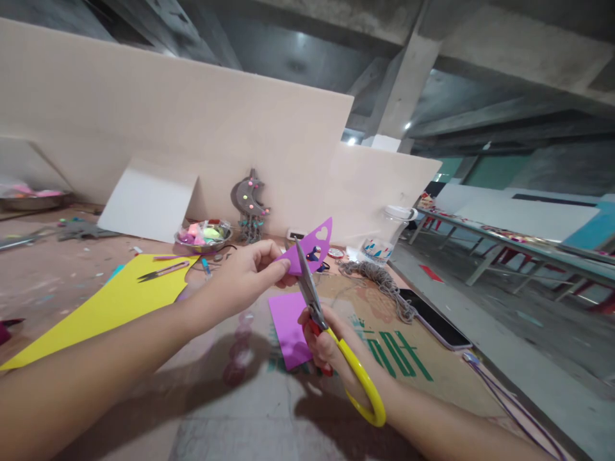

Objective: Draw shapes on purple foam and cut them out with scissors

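Note:
My left hand [259,272] pinches a folded piece of purple paper [307,246] by its left corner. A heart-shaped hole shows near the paper's upper right tip, with another cut-out below it. My right hand [331,346] is wrapped round scissors [362,378] with yellow and red handles. Their blades point up and lie at the purple paper, close to my left fingertips; how far they are parted is hard to make out. Beneath the hands, a flat purple sheet [288,330] rests on the brown cardboard [403,326] printed with green characters.
At left, thread snips [163,271] lie on yellow paper [110,304]. Behind are a bowl of colourful clay [204,235], a grey moon ornament [250,198] and a white board [148,198]. Grey yarn [379,278], a phone [435,319] and a clear plastic jug [389,230] stand or lie at right.

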{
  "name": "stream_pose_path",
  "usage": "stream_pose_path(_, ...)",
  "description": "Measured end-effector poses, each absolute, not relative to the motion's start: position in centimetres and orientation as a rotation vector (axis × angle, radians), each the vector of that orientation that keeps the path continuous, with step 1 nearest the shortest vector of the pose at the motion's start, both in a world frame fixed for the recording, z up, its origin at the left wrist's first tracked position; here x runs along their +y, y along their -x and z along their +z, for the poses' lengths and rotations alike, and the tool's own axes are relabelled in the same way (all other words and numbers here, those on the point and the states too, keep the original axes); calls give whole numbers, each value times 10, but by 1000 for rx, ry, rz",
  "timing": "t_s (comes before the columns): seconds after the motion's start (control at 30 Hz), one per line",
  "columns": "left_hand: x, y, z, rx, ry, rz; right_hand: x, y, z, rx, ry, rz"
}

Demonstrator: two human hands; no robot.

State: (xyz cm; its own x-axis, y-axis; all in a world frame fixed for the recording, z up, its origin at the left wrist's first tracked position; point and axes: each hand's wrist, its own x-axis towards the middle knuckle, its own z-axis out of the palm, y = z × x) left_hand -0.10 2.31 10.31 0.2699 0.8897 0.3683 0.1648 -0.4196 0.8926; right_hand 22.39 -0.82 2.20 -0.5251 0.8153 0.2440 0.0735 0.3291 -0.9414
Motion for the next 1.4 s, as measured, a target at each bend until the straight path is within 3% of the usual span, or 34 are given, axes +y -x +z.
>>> stream_pose_path(1.4,23,-4,102,856,-1624,1221,-9,-218,22,-1733,767,1290)
